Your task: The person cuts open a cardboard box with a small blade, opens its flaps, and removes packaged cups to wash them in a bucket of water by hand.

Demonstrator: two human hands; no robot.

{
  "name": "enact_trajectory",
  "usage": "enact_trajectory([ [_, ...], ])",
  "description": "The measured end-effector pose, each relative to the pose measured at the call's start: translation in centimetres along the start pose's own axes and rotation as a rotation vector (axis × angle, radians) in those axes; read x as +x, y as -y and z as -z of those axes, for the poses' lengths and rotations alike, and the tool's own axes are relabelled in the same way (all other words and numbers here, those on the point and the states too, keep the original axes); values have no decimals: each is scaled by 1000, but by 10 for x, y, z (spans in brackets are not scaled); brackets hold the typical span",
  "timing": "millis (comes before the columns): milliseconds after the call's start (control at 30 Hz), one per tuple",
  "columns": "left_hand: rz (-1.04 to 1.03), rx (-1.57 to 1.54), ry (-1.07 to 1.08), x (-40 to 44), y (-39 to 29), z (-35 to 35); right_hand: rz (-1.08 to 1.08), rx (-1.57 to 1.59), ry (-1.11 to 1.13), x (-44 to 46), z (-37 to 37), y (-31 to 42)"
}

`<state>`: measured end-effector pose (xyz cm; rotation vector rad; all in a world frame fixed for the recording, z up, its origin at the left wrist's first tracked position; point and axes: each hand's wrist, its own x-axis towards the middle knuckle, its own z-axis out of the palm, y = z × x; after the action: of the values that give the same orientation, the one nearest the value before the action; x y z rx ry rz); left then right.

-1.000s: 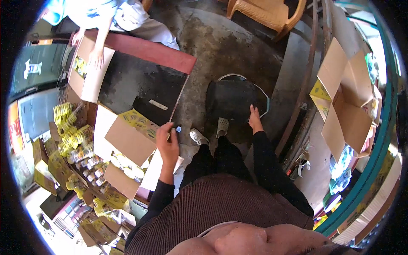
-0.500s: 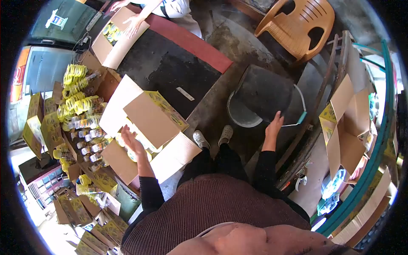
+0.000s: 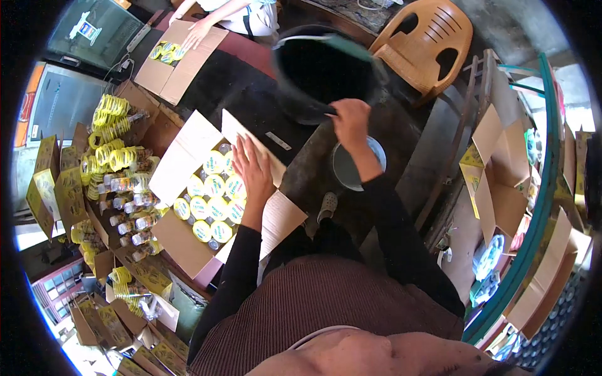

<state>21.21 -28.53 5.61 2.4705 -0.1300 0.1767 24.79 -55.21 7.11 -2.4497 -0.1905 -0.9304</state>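
Observation:
My left hand (image 3: pixel 251 175) lies with outstretched fingers against a raised flap of an open cardboard box (image 3: pixel 182 241). Packed inside that box are several containers with round yellow-and-white tops (image 3: pixel 216 188). A black bucket (image 3: pixel 285 94), blurred by motion, is held up in front of me by my right hand (image 3: pixel 352 122), which is closed on its edge. Its dark inside faces me, and a pale greenish handle shows at the far rim. Below my right forearm, a grey bucket (image 3: pixel 376 150) stands on the floor, partly covered by the arm.
Across the black table (image 3: pixel 213 91), another person's hand (image 3: pixel 197 34) rests on a second carton (image 3: pixel 207 47). Bottles with yellow rings (image 3: pixel 128 182) crowd the left side. An orange plastic chair (image 3: pixel 433 44) stands behind the bucket; an empty carton (image 3: pixel 505 175) is at right.
The black bucket has come up from the grey bucket and moved left toward the table, with my right hand on it. My left hand has moved onto the box flap, exposing the contents.

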Motion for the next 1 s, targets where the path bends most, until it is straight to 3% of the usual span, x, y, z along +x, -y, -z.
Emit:
enact_trajectory([
  [133, 42, 208, 104, 11, 2, -28, 157, 42, 175, 12, -47, 19],
  [267, -7, 335, 114, 10, 15, -52, 227, -73, 136, 20, -76, 27],
  [400, -1, 491, 153, 11, 18, -58, 243, -14, 216, 36, -64, 32],
  [500, -29, 613, 215, 12, 25, -61, 184, 172, 134, 27, -38, 43],
  [633, 4, 679, 266, 12, 25, -62, -223, 152, -66, -38, 2, 12],
  [767, 3, 717, 280, 12, 26, -67, -674, -19, 22, -163, 7, -28],
  [833, 5, 729, 273, 15, 22, -64, -704, 26, 161, -199, 6, -19],
  [900, 81, 767, 428, 19, 9, -56, -651, 98, 250, -202, -8, 2],
  [1000, 80, 798, 404, 18, 16, -64, -594, 224, 399, -182, -43, 28],
])
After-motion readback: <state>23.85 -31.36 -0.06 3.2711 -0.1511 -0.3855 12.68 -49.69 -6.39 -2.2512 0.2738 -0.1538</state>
